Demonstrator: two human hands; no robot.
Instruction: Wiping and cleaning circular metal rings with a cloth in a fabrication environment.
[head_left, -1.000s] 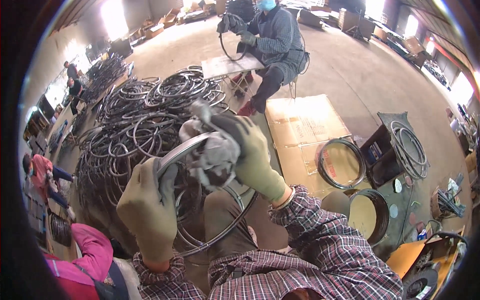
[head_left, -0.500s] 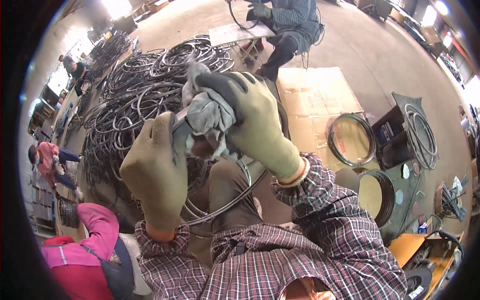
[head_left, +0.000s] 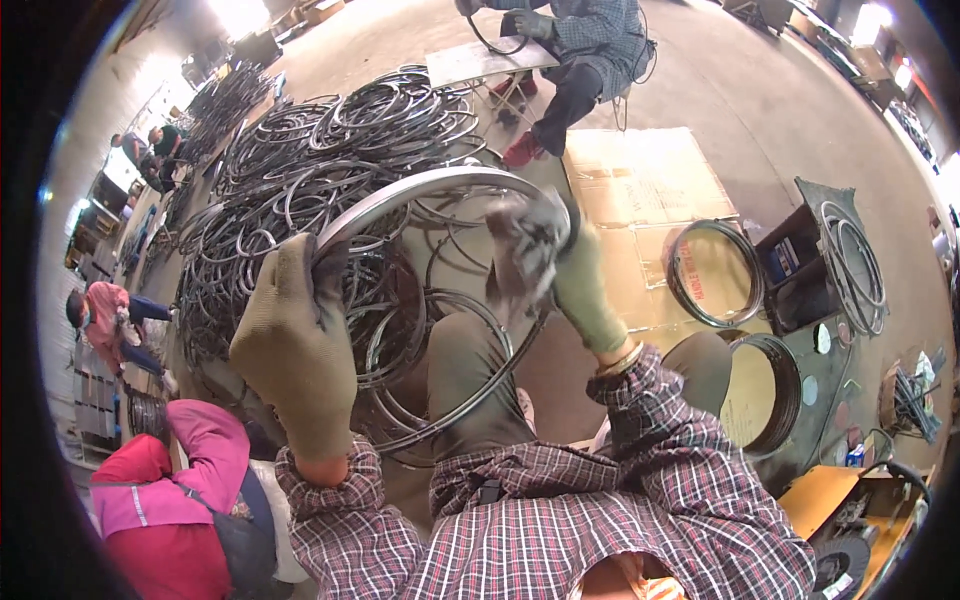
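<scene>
My left hand (head_left: 292,350), in a tan work glove with dark fingers, is closed around a silver-and-black metal rim (head_left: 425,187), bicycle-wheel-like in shape. The rim is raised in front of me and arcs over toward my right hand (head_left: 588,295), gloved the same way. That hand grips a crumpled grey rag (head_left: 525,248) against the rim's right side; motion blurs the rag, and the right fingers are partly hidden. Lower down, more hoops (head_left: 470,400) curve across my dark-trousered leg.
A big heap of rims (head_left: 320,140) lies ahead to the left. At the right are flattened cardboard (head_left: 640,180), stacked rims (head_left: 715,272) and a yellow machine (head_left: 815,505). A seated person (head_left: 595,45) works with a hoop ahead; another in pink (head_left: 205,470) is close on my left.
My right hand has slid right along the rim with the rag, away from my left hand, baring the rim's upper arc. The left hand keeps its hold and has shifted slightly.
</scene>
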